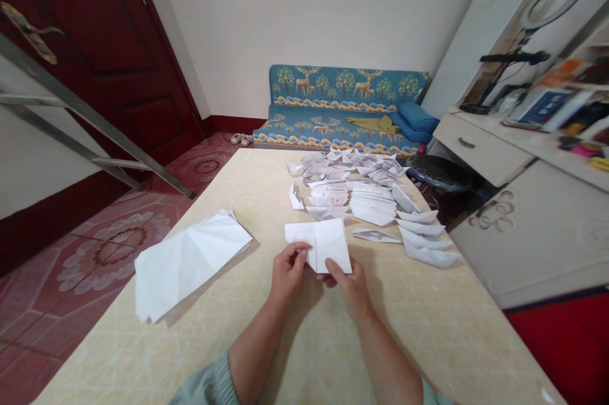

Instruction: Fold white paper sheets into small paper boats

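A folded sheet of white paper (332,241) with a crease down its middle is held between my two hands, above the table. My left hand (289,265) pinches its lower left part between thumb and fingers. On the right side, my right hand (346,281) grips the sheet, thumb on top and fingers underneath. Just beyond it lie many folded paper boats (373,209), some nested in rows, and a single flat paper boat (375,236). To the left rests a stack of white paper sheets (190,259) with fold marks.
The table (266,189) has a pale patterned cover. Past its far edge stands a blue sofa (304,114) with deer patterns. A metal ladder (109,113) leans at the left near a dark red door (95,30). At the right are a round black stool (440,171) and a white cabinet (533,221).
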Action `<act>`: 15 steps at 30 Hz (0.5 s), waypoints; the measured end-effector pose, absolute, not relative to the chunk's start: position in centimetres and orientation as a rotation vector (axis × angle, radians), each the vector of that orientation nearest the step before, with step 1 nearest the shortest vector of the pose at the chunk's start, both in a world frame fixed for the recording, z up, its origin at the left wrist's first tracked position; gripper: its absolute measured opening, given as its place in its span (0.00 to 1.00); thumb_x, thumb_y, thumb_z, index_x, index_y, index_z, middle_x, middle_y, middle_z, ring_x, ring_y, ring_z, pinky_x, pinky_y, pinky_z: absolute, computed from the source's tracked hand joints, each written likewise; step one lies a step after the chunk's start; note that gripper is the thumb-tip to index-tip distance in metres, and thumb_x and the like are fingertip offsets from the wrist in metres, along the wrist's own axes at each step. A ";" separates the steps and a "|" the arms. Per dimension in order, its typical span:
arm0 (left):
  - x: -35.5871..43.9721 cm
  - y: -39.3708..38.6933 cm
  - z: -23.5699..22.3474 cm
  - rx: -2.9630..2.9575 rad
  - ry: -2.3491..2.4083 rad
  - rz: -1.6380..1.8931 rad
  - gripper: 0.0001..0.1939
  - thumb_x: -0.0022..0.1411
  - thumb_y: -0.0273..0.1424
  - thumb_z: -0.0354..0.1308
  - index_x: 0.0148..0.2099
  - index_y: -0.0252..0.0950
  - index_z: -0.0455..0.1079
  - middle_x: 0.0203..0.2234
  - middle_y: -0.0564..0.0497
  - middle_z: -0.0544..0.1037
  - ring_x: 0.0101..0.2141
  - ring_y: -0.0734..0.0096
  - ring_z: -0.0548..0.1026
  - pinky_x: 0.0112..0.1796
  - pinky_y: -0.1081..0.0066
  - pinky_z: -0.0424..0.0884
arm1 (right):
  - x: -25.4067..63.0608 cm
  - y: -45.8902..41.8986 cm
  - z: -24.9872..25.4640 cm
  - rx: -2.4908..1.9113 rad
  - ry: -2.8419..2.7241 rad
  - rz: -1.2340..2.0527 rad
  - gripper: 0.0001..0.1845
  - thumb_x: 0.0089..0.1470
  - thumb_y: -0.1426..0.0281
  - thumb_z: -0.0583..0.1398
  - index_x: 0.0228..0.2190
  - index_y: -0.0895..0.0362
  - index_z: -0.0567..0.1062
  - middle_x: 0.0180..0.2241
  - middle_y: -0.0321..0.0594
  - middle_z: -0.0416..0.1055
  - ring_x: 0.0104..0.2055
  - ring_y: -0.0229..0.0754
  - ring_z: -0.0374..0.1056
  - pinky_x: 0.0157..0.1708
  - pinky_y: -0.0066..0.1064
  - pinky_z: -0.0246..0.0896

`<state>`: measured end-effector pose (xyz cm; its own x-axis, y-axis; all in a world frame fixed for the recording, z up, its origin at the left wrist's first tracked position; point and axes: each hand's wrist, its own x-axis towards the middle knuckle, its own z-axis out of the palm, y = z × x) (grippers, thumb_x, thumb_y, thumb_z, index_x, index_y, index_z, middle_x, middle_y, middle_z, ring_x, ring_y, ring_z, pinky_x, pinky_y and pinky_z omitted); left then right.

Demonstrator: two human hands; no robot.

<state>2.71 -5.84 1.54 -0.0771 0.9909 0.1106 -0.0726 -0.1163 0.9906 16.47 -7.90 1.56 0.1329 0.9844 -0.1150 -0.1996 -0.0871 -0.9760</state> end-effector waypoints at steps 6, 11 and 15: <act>1.6 -5.6 1.0 1.166 1.107 1.236 0.07 0.52 0.28 0.50 0.28 0.33 0.68 0.17 0.56 0.65 0.20 0.78 0.60 0.23 0.77 0.54 | 17.6 -7.7 1.7 -0.901 -0.716 1.360 0.29 0.51 0.45 0.49 0.30 0.56 0.74 0.29 0.42 0.74 0.28 0.42 0.70 0.28 0.32 0.64; 1.7 -6.1 1.5 1.443 0.858 0.932 0.10 0.50 0.23 0.47 0.23 0.31 0.68 0.18 0.52 0.69 0.22 0.77 0.63 0.25 0.76 0.56 | 18.3 -7.3 2.1 -0.986 -0.870 1.402 0.19 0.48 0.54 0.59 0.34 0.56 0.73 0.30 0.39 0.73 0.27 0.40 0.67 0.25 0.27 0.59; 2.0 -6.5 1.9 1.610 0.765 0.837 0.11 0.50 0.21 0.48 0.23 0.30 0.70 0.20 0.51 0.71 0.25 0.75 0.66 0.29 0.75 0.59 | 19.0 -7.0 2.0 -1.067 -1.167 1.372 0.13 0.42 0.64 0.65 0.30 0.58 0.74 0.26 0.36 0.72 0.26 0.38 0.65 0.25 0.26 0.57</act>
